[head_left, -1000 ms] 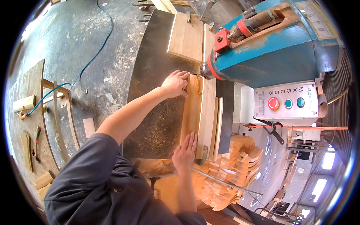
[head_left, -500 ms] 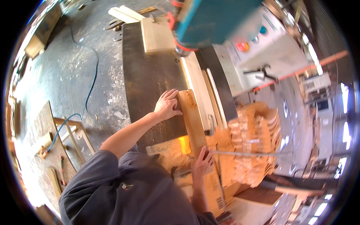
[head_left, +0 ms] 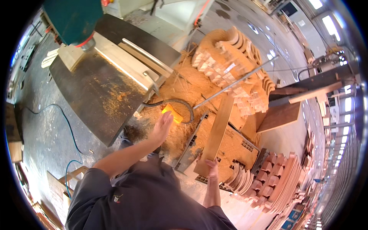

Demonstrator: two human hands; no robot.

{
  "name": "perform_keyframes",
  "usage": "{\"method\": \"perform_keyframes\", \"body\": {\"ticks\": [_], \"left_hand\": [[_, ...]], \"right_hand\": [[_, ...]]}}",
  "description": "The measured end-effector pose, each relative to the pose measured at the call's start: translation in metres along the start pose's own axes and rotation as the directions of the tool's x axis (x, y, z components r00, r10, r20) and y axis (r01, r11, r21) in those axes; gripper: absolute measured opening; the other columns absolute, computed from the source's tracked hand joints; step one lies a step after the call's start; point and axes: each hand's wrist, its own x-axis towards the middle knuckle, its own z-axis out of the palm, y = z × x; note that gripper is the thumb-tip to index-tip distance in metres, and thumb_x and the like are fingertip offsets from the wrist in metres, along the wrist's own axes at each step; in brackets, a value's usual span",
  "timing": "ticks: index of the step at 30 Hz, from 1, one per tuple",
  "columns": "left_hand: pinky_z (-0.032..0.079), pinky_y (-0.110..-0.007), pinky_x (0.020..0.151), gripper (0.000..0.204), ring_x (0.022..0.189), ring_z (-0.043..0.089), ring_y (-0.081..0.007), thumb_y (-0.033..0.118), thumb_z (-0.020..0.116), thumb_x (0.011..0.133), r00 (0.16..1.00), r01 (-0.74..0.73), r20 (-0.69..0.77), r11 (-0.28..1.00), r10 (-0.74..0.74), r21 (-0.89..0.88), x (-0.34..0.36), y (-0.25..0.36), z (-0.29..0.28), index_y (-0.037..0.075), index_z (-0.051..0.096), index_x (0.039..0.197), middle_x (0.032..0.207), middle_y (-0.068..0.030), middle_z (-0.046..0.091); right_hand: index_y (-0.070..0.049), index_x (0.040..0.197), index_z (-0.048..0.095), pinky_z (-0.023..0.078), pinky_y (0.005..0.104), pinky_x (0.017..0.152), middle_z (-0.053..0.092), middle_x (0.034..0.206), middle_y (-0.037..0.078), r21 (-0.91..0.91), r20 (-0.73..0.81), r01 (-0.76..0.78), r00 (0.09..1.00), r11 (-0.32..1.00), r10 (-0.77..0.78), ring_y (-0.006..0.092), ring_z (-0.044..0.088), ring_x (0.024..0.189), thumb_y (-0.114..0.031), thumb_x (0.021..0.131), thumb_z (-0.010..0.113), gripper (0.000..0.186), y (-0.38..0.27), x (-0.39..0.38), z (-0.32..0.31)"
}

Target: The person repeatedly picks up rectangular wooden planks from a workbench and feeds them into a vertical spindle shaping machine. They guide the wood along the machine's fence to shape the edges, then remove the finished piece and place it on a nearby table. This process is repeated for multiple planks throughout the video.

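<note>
Board [head_left: 219, 132] slants forward, its near end clasped in the right hand [head_left: 212, 169], the left hand [head_left: 161, 129] outstretched with fingers [head_left: 166, 119] empty.

Long flat wood board [head_left: 216, 134]: lt brn
Flat machine table [head_left: 82, 97]: blk, orange flecks [head_left: 119, 92] nr rt edge
Boxy metal machine head [head_left: 73, 19]: dk teal, red ring [head_left: 85, 40]

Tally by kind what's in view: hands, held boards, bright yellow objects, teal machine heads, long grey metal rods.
Bare left hand and bare right hand: 2
Long flat wooden board, held: 1
Bright yellow object: 1
Teal machine head: 1
Long grey metal rod: 1
Total: 6
</note>
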Motion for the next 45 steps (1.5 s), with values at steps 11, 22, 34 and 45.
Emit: {"method": "perform_keyframes", "body": {"ticks": [11,22,34,45], "left_hand": [[0.034,-0.048,0.123,0.085,0.154,0.034,-0.0302,0.068,0.037,0.106,0.839,0.524,0.379,0.770,-0.391,-0.365,0.019,0.040,0.139,0.007,0.030,0.165,0.167,-0.0195,0.034],[0.050,-0.051,0.111,0.059,0.138,0.057,-0.0330,0.006,0.069,0.092,0.864,0.447,0.496,0.583,-0.086,-0.679,0.000,0.030,0.053,0.005,0.051,0.149,0.146,-0.0107,0.063],[0.056,-0.043,0.102,0.062,0.123,0.065,-0.0284,0.015,0.076,0.088,0.994,-0.046,0.081,0.969,0.067,-0.242,-0.095,0.078,-0.104,0.005,0.055,0.145,0.123,-0.0159,0.069],[0.058,-0.043,0.078,0.025,0.088,0.071,-0.0308,0.018,0.071,0.090,-0.380,0.302,-0.922,0.952,0.070,-0.053,-0.417,-0.114,-0.447,0.001,0.071,0.107,0.096,-0.0181,0.072]], "right_hand": [[-0.009,0.162,0.039,0.054,0.0336,0.080,0.060,0.113,0.014,-0.755,-0.128,0.239,0.860,0.611,-0.494,0.0245,0.062,0.100,0.012,0.082,0.058,0.084,0.067,-0.014,0.029],[-0.001,0.160,0.031,0.052,0.0543,0.088,0.056,0.122,0.023,-0.923,0.384,0.251,0.627,-0.291,-0.678,0.0429,0.059,0.105,-0.019,0.063,0.094,0.117,0.030,-0.041,0.069],[-0.006,0.168,0.019,0.049,0.0361,0.097,0.052,0.140,0.011,-0.719,0.448,0.256,0.881,0.646,0.151,0.0230,0.054,0.113,-0.002,0.080,0.071,0.103,0.054,-0.006,0.137],[0.005,0.136,0.049,0.043,0.0448,0.104,0.053,0.114,0.015,-0.691,0.641,0.384,0.718,0.613,0.271,0.0262,0.053,0.106,-0.041,0.077,0.070,0.078,0.108,-0.108,0.364]]}}
